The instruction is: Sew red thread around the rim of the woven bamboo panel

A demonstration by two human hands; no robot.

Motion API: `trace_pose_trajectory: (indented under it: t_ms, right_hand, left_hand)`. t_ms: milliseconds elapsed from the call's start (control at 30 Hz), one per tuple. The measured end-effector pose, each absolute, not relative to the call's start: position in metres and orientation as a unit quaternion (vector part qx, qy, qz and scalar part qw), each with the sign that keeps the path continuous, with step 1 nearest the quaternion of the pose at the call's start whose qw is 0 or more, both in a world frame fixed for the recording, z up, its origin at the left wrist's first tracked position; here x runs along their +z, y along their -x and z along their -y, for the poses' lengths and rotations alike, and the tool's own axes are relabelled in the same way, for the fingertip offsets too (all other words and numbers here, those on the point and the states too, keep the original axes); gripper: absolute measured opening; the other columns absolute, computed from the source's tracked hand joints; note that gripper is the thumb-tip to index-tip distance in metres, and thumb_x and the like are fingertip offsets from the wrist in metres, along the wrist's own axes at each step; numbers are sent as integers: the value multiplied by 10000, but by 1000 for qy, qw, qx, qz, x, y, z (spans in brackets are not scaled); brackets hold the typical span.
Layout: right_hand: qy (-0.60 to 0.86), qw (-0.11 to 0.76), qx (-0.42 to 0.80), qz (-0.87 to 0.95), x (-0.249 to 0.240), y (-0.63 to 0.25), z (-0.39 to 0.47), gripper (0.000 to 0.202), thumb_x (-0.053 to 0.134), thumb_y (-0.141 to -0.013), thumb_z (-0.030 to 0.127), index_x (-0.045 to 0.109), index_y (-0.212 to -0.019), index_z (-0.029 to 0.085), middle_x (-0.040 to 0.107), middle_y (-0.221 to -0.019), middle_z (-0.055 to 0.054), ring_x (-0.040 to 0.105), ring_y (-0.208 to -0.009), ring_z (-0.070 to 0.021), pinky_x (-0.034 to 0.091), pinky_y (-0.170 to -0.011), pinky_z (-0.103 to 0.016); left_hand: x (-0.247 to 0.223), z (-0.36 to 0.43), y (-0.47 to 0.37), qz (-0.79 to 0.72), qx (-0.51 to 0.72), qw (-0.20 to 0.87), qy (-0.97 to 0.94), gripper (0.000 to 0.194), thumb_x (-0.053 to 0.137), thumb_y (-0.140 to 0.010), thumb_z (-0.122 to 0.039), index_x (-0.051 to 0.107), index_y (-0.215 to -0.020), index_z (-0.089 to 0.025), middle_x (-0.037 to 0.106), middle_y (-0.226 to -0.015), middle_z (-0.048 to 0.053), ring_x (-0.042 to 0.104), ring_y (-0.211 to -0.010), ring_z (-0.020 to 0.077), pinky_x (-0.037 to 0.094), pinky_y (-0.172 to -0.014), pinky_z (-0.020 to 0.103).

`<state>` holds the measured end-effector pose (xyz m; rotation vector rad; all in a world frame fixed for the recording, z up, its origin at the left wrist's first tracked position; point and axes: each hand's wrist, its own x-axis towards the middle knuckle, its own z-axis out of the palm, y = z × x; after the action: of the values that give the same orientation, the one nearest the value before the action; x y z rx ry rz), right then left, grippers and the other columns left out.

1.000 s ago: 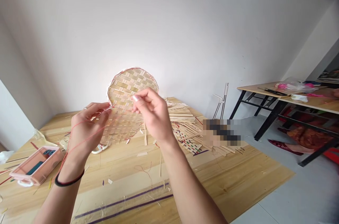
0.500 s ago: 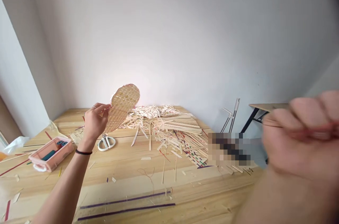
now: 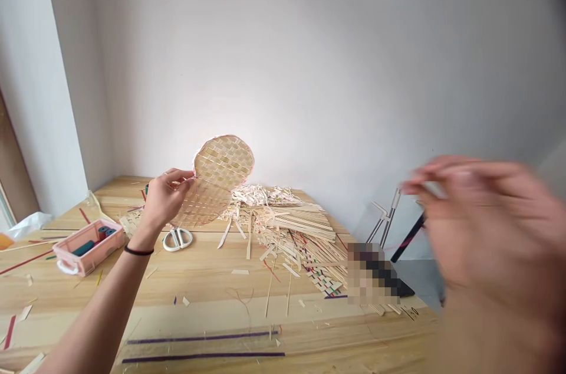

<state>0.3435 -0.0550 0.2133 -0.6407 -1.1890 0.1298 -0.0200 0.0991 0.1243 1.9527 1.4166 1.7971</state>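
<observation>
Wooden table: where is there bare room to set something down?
Mostly bare: the wooden table right of the purple strips, nearer than the patterned weave. Between scissors and purple strips, scattered scraps leave gaps. Crowded: the back, under heaped pale strips.

Right hand (image 3: 486,215) blurs badly; can't tell whether it grips anything. Scissors (image 3: 175,236) hide their blades behind the woven piece (image 3: 224,160). Pixelation masks a dark object (image 3: 380,272).

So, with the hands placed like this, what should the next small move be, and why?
Perhaps bring the right hand toward the woven piece, close to the left hand: the left pinches the piece's edge, while the right is off to the side, apart from it.
</observation>
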Motion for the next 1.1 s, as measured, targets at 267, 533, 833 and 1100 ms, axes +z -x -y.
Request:
trace_pose_trajectory:
  t_ms: [267,533,833,1100]
  right_hand:
    - [282,549,130,776,179,-214,6,184,585,-1006,211,624,-830,175,547,-649,37,489,-581,-91,380,-551,-258]
    - [262,566,191,758,164,-184,-2,208,537,-956,97,502,-766,176,396,-573,79,342,-515,-61,286,-500,-235]
    - [262,576,238,737,159,-182,-2,208,547,-936,122,477,-751,186,404,-558,80,358,-490,-60,259,-457,-229]
    - [256,593,227,729,159,-181,-1,209,541,-965,163,486,-765,186,415,-565,76,372,-498,-62,274,-461,-218]
  left_hand:
    - [150,-48,-15,-405,662,167,-608,293,801,-807,-488,816,-945,-230,808,-968,57,742,-900,229,579,-813,324]
    - [158,-20,-28,-358,670,186,-623,143,803,-859,-382,817,-916,-251,764,-939,9,689,-863,169,547,-772,262]
    - [159,-10,-34,-351,672,170,-630,72,806,-868,-345,807,-900,-281,714,-919,-14,669,-899,162,527,-792,265]
    - [161,-10,-36,-355,677,168,-623,88,817,-852,-352,810,-906,-282,725,-933,-11,681,-907,165,543,-794,262]
